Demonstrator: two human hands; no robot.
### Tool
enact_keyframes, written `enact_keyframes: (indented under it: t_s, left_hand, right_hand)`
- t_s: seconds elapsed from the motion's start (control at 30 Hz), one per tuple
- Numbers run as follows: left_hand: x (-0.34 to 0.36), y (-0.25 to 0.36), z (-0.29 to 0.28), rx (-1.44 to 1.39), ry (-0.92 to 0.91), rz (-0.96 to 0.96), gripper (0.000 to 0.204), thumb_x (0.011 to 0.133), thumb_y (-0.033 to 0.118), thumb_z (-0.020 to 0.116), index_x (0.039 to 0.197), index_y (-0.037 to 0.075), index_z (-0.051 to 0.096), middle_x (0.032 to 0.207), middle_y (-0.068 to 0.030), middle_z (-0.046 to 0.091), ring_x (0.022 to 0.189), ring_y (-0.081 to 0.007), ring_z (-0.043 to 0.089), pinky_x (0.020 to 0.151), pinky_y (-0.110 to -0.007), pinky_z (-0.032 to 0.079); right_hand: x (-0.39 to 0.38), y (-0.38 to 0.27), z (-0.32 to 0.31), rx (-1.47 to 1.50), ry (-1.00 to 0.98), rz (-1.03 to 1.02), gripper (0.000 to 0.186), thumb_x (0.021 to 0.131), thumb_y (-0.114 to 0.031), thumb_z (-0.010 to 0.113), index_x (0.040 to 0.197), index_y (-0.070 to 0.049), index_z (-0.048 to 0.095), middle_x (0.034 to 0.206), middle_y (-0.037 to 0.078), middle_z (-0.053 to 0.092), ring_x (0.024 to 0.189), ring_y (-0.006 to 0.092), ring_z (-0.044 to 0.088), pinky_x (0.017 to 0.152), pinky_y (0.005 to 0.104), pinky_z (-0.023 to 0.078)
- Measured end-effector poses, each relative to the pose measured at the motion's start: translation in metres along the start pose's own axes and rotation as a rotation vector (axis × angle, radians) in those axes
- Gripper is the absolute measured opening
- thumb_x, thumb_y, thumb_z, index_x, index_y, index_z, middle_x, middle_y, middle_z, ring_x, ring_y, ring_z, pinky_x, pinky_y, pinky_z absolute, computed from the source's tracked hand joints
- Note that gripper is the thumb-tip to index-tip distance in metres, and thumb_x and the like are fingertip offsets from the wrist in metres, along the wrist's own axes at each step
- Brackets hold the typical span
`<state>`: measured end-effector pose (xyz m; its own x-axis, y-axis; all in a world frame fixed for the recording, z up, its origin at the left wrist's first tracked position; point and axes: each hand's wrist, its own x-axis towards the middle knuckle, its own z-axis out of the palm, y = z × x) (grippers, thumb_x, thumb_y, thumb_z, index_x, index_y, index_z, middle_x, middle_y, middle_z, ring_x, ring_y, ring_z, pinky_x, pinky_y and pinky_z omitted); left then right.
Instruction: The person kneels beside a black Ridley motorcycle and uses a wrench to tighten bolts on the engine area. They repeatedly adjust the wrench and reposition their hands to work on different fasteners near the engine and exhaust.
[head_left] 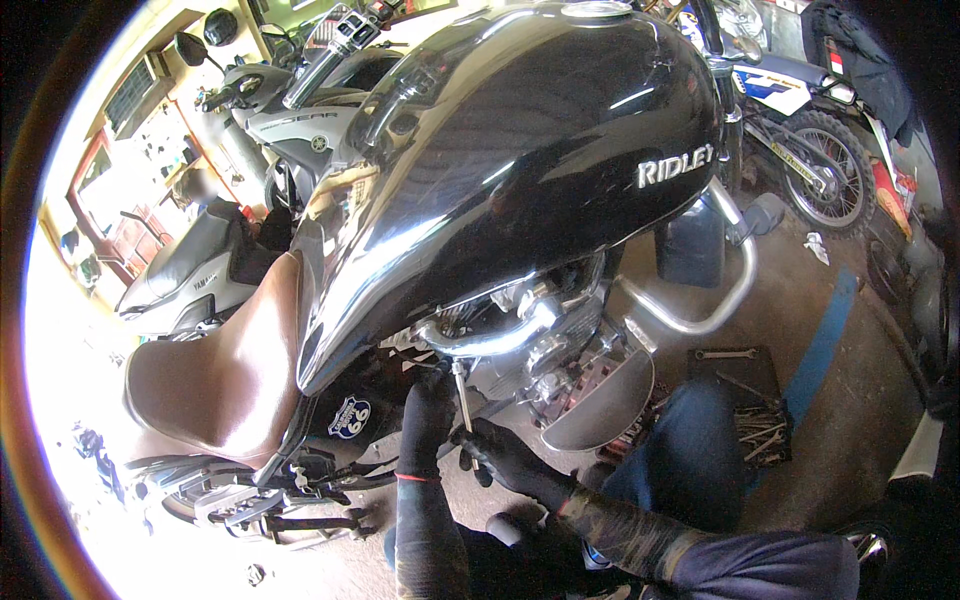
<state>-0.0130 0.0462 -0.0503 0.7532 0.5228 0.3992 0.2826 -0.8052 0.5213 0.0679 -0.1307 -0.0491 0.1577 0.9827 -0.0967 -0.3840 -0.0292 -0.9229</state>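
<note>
Slim metal tool point(463, 396); slightly aslant

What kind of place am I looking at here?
Probably a motorcycle repair workshop: a slim metal tool is held at the side of a black motorcycle, a dirt bike stands beyond it, and a wrench lies nearby.

Dirt bike point(805, 165), blue floor stripe point(825, 335).

Place: a motorbike workshop
Bikes: black motorbike point(540, 140), gray motorbike point(290, 130), dirt bike point(815, 170)
Tools: a wrench point(725, 354), a pile of tools point(764, 436)
</note>
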Motion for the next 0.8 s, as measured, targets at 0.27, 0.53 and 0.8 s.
enact_keyframes:
  t_s: [0.27, 0.53, 0.8]
  left_hand:
    - [0.009, 0.017, -0.001, -0.073, -0.012, -0.223, 0.029, 0.096, 0.009, 0.051, 0.119, -0.002, 0.065, 0.104, -0.0253, 0.070, 0.096, -0.0420, 0.068, 0.081, -0.042, 0.053]
    - [0.011, 0.036, -0.010, -0.200, 0.097, -0.224, 0.018, 0.094, 0.012, 0.056, 0.104, 0.000, 0.065, 0.084, -0.0110, 0.067, 0.072, -0.0229, 0.066, 0.067, -0.035, 0.052]
    - [0.012, 0.058, -0.015, -0.519, 0.112, -0.446, 0.020, 0.098, 0.013, 0.057, 0.109, -0.001, 0.066, 0.081, -0.0082, 0.067, 0.072, -0.0194, 0.066, 0.064, -0.035, 0.052]
  right_hand:
    - [0.000, 0.007, -0.004, 0.005, 0.011, 0.025, 0.028, 0.104, -0.038, 0.057, 0.108, -0.010, 0.058, 0.071, -0.002, 0.056, 0.049, 0.0068, 0.048, 0.044, 0.0248, 0.038]
    - [0.012, 0.014, 0.003, 0.072, -0.001, 0.034, 0.032, 0.106, -0.038, 0.053, 0.115, -0.008, 0.057, 0.080, 0.003, 0.062, 0.051, 0.0089, 0.050, 0.047, 0.0251, 0.041]
    - [0.024, 0.034, -0.003, 0.314, -0.189, -0.036, 0.035, 0.108, -0.040, 0.047, 0.115, -0.007, 0.058, 0.084, 0.006, 0.065, 0.060, 0.0125, 0.057, 0.055, 0.0268, 0.047]
